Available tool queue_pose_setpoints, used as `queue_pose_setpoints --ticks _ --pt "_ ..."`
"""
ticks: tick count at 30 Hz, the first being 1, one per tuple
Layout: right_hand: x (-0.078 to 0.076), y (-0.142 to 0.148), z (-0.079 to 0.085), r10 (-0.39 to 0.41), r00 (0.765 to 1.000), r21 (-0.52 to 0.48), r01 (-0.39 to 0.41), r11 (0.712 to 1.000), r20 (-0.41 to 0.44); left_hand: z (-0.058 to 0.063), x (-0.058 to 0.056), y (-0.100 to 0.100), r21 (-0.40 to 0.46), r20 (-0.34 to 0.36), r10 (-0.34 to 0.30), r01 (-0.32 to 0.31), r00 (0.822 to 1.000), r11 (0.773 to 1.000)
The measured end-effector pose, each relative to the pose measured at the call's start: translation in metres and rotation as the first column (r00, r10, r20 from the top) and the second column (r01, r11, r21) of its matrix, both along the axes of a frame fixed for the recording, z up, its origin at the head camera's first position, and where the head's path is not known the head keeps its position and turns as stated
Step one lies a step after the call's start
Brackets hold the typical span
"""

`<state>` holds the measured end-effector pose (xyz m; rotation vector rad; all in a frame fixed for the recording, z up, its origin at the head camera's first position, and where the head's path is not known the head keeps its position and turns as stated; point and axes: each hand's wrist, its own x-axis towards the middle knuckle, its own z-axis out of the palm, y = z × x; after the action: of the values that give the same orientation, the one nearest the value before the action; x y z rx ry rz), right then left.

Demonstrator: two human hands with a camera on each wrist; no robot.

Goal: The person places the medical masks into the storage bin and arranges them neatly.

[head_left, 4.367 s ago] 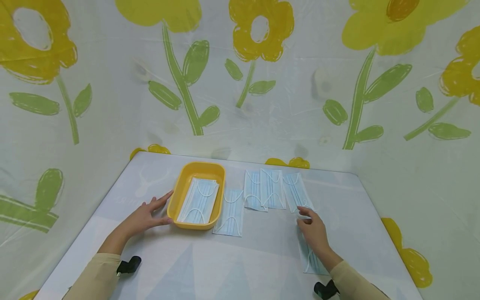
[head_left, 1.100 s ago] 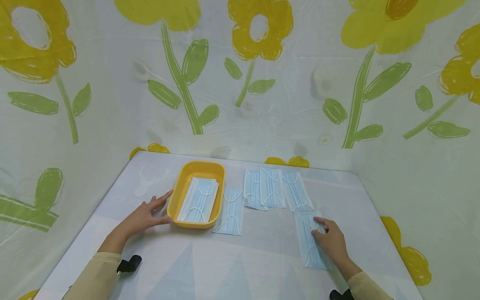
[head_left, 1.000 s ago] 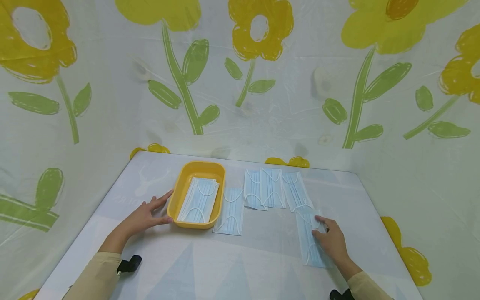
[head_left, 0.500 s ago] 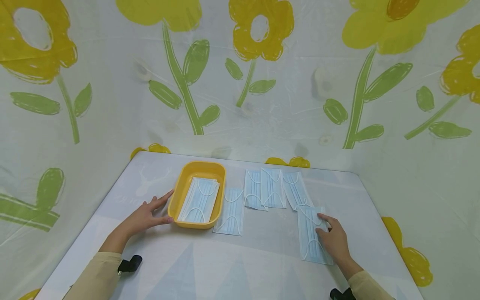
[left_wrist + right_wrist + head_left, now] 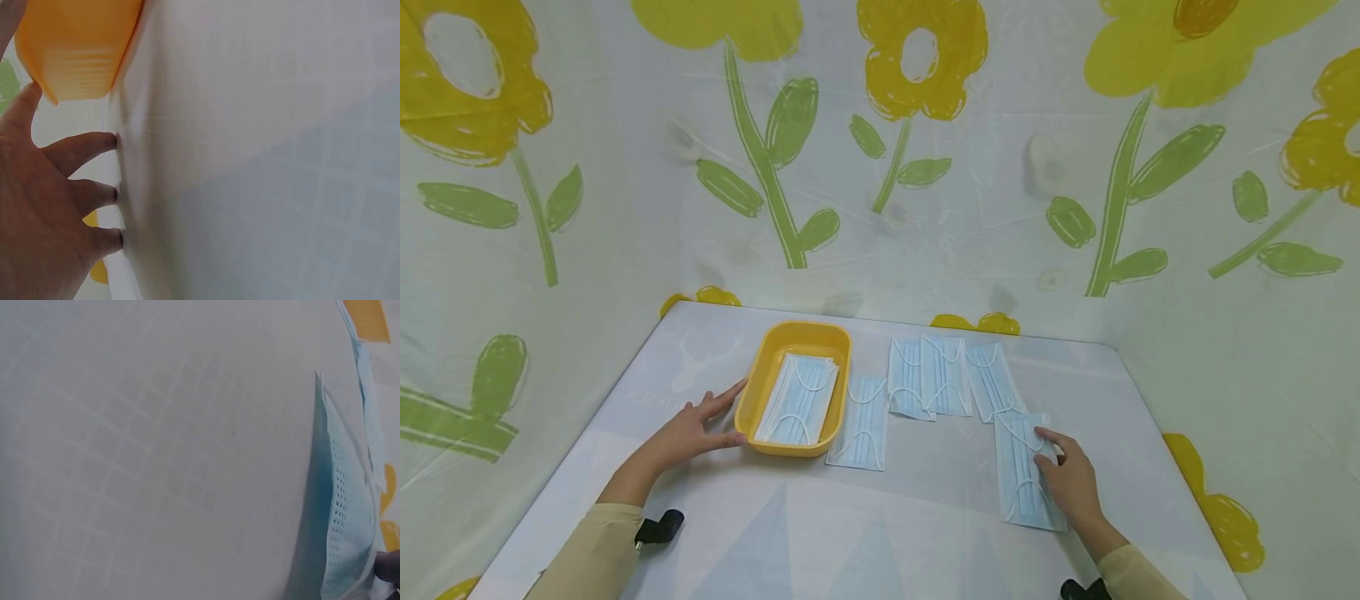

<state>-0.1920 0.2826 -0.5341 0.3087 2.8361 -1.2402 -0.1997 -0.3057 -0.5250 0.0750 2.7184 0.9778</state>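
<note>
My left hand point(image 5: 692, 433) reaches to the left side of a yellow plastic tray point(image 5: 842, 392), fingers spread. In the left wrist view, one fingertip touches the tray's rim point(image 5: 53, 94) and the other fingers point(image 5: 94, 194) rest on the table. Inside the tray lies a small stack of pale blue face masks point(image 5: 797, 400). My right hand point(image 5: 1070, 479) pinches the right edge of a single face mask point(image 5: 1018, 471) between thumb and index finger. The right wrist view shows that mask point(image 5: 350, 506) with its edge tilted up above the table, a fingertip at its lower right.
One face mask point(image 5: 861, 433) lies just right of the tray. Farther back, two overlapping masks point(image 5: 943, 379) and a slanted mask point(image 5: 992, 383) lie side by side. The slanted one meets the top of the pinched mask. A flower-printed curtain point(image 5: 970, 217) surrounds the white table point(image 5: 820, 533).
My right hand has shifted right and nearer from the mask's top to its right edge and now pinches it. That mask has moved slightly away and right. My left hand and the tray stay put.
</note>
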Motion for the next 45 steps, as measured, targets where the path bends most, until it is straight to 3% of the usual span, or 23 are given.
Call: queue_pose_setpoints --ticks 14,30,45 --pt "-0.002 0.0 -0.003 -0.028 0.999 0.027 0.029 0.999 -0.028 0.003 0.001 0.001 0.004 0.019 0.004 -0.005 1.0 1.0" --pt "-0.008 -0.005 -0.001 -0.037 0.996 -0.015 0.036 0.999 -0.087 0.0 0.0 0.0 -0.005 0.024 0.006 -0.006 1.0 1.0" --pt "-0.018 -0.018 0.004 -0.03 0.995 -0.048 0.026 0.999 -0.091 0.0 0.0 0.001 -0.004 0.049 0.02 -0.019 0.999 1.0"
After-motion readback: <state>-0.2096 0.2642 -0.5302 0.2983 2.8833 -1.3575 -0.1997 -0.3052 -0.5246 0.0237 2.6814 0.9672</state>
